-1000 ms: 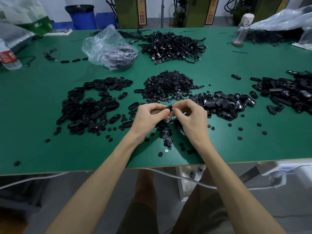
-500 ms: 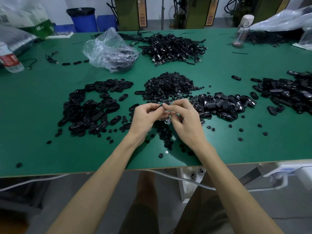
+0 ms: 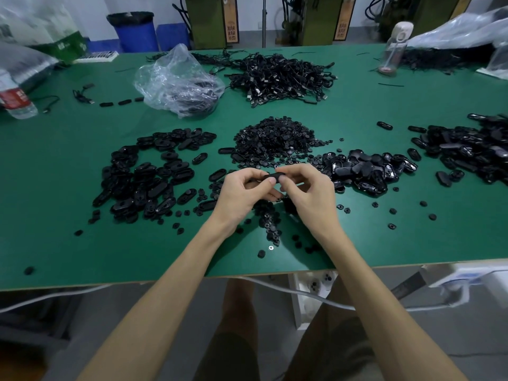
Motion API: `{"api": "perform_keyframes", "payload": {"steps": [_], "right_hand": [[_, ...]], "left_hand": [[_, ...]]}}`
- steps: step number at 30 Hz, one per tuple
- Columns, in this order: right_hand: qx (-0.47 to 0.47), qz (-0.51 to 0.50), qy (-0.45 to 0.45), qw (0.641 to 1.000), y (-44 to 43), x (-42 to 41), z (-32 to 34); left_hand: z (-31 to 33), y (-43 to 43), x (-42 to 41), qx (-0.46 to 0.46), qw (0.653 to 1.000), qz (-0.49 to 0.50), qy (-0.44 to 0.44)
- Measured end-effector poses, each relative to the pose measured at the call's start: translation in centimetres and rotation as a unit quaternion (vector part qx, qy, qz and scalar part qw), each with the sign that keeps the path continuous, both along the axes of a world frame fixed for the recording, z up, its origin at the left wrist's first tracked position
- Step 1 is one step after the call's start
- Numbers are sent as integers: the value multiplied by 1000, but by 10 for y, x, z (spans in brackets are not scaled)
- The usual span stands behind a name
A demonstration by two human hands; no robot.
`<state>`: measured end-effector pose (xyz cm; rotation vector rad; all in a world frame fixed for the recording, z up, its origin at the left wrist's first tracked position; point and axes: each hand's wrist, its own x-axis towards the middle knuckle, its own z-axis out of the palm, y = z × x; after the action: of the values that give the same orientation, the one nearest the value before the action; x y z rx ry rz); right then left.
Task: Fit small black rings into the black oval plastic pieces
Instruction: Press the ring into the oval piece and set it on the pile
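Note:
My left hand and my right hand meet above the green table, both pinching one black oval plastic piece between thumbs and fingertips. Whether a ring sits in it is hidden by my fingers. A mound of small black rings lies just beyond my hands. Oval pieces are spread in a wide pile at the left, and a glossier heap lies at the right. Loose rings are scattered under and around my wrists.
Another heap of black parts lies at the far right. A clear plastic bag and a tangle of black cables sit further back. A water bottle stands at the left edge, a clear bottle at the back right.
Both hands have stayed together over the same spot, with the fingers shifting round the oval piece. The view has shifted slightly; nothing was put down.

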<state>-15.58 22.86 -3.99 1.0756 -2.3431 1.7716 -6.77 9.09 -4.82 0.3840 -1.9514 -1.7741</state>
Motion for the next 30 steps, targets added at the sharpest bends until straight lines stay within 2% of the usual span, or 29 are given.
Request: {"api": "perform_keyframes", "payload": {"steps": [10,17,26,30], "right_hand": [[1,13,2,1000,0,4,-1],[1,26,2,1000,0,5,0],[-13,2,-1,1000,2,3,0],[-9,17,28,999,0,3,-2]], "left_hand": [[-1,2,-2,-69,996,29,-42],[2,7,0,-135,989,44,-37],[3,3,1,-98,995,15,2],[3,3,1,-93,995,15,15]]}}
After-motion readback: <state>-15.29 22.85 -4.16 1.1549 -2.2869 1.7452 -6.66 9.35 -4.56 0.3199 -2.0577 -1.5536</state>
